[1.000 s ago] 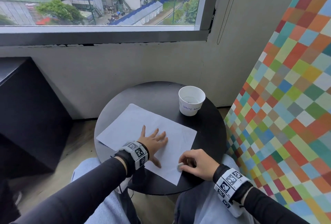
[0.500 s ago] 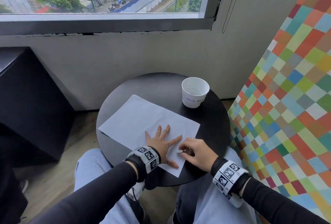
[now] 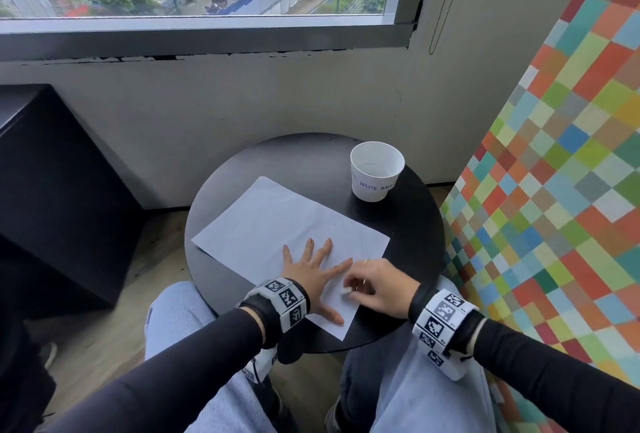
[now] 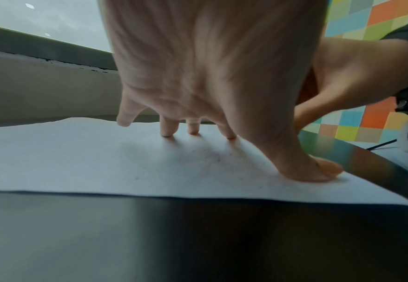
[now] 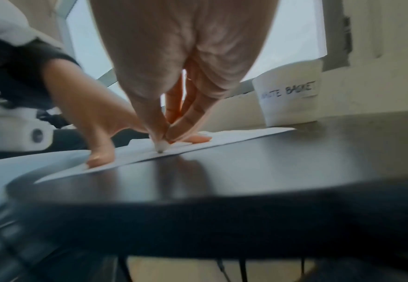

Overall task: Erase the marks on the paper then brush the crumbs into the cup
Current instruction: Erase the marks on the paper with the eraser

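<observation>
Right hand erasing, left hand bracing the paper

Our right hand (image 3: 375,289) pinches a small white eraser (image 5: 161,146), tip on the paper (image 3: 277,225); our left hand (image 3: 311,273) lies flat beside it, fingers spread. Marks and crumbs are too faint to distinguish. The cup (image 3: 376,171), labelled "WASTE BASKET", stands upright across the tabletop (image 3: 408,259); we cannot make out contents.

- The round table (image 3: 408,225) is black with a dull sheen.
- On the table, the paper (image 3: 277,225) is white, speckled with faint grey specks.
- At the table's far edge, the cup (image 3: 375,173) is white with dark handwritten lettering.
- Right of the table, the wall panel (image 3: 561,190) is a checkered patchwork of orange, red, green, blue, yellow and grey.
- The wristbands (image 3: 287,301) carry black-and-white square markers.
</observation>
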A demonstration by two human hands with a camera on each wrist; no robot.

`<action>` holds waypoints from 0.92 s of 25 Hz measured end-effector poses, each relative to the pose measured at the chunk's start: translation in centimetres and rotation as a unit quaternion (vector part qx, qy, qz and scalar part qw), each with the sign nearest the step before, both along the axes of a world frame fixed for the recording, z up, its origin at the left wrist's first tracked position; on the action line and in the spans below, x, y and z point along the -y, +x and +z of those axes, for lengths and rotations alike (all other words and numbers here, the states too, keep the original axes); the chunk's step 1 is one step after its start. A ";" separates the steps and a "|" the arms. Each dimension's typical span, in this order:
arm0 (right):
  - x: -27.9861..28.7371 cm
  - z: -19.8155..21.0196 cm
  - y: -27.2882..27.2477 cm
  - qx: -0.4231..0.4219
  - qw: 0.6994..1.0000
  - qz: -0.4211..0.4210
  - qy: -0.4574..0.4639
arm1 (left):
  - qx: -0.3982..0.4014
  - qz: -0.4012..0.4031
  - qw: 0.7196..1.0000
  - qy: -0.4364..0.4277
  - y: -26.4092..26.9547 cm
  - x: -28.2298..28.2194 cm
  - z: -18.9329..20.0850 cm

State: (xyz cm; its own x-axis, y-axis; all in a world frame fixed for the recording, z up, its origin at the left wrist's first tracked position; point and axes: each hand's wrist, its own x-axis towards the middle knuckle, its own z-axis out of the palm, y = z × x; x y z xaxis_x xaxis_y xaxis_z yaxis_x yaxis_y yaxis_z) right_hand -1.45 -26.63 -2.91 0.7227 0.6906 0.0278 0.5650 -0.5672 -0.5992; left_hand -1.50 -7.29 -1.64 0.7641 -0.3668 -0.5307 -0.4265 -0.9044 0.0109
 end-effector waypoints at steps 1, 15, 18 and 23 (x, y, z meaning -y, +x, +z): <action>0.1 0.0 -0.2 -0.008 1.000 0.019 -0.005 | 0.001 -0.001 1.000 0.003 0.0 0.1 0.1; 0.1 0.5 1.8 0.011 1.000 -0.027 0.012 | 0.000 0.000 1.000 0.006 0.3 0.1 0.1; -0.7 0.7 0.8 -0.035 0.998 0.050 -0.011 | 0.004 0.002 1.000 0.002 0.3 0.0 0.1; -0.2 1.2 2.7 0.002 1.000 -0.026 -0.004 | 0.004 0.003 1.000 -0.006 0.2 -0.2 -0.1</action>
